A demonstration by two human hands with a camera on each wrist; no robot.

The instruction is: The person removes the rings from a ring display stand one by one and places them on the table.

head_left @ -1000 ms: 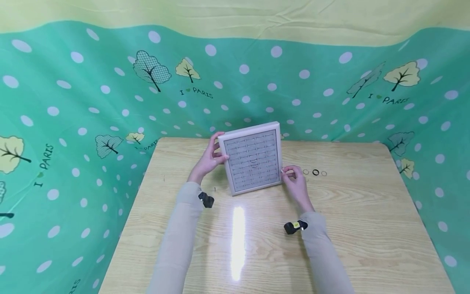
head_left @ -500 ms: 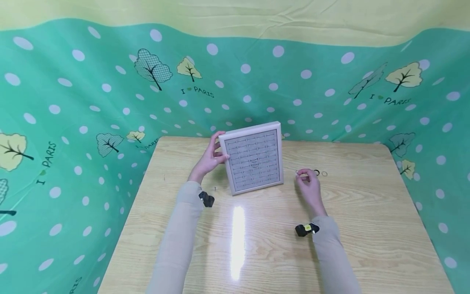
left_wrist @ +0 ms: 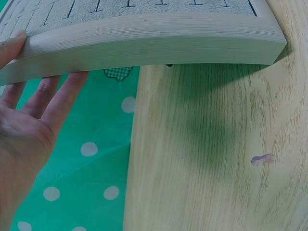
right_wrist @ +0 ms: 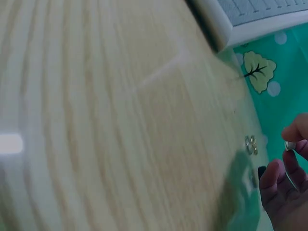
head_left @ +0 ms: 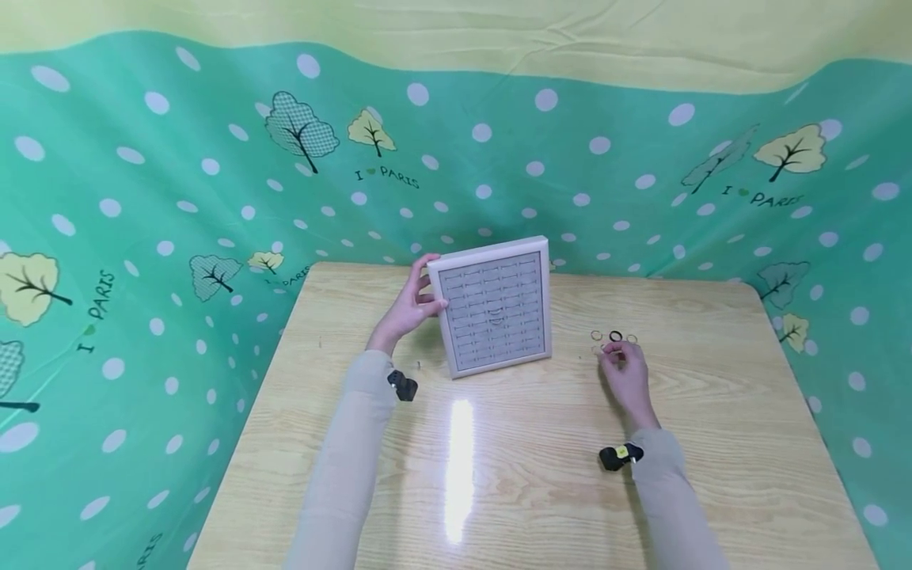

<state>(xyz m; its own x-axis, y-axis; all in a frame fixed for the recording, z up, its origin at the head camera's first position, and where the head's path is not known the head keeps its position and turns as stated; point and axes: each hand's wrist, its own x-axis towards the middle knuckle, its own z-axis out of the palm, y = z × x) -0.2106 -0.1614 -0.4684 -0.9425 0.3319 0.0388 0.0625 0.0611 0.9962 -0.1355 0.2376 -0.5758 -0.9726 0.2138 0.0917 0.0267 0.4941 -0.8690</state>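
One green dotted cloth (head_left: 499,127) fills the back and both flanks of my head view, a pale yellow band (head_left: 456,36) running along its top. Under it spreads the wood-grain table (head_left: 527,491), crossed by the left sleeve (head_left: 349,451) from 7 o'clock and the right sleeve (head_left: 673,507) from 5 o'clock. At 11 o'clock from the table's middle stands the white-framed display tray (head_left: 492,297), tilted up, its grey slotted face toward me, two thin arcs showing near its middle. On the tray's 9 o'clock edge I see the left hand (head_left: 406,311) gripping the frame, thumb in front, fingers behind. Well apart at the tray's 4 o'clock, the right hand (head_left: 627,380) makes a narrow pinch. Black wrist cameras (head_left: 403,386) sit at both cuffs. Around the right fingertips I count rings on the wood: a pale ring (head_left: 637,339) at 12 o'clock, the black ring (head_left: 610,337) just left of it, a thin ring (head_left: 592,336) at 11, a faint ring (head_left: 593,350) at 10. Smallest, in my right wrist view, is the shiny piece (right_wrist: 289,146) held between thumb and fingertip; I cannot tell its full shape.
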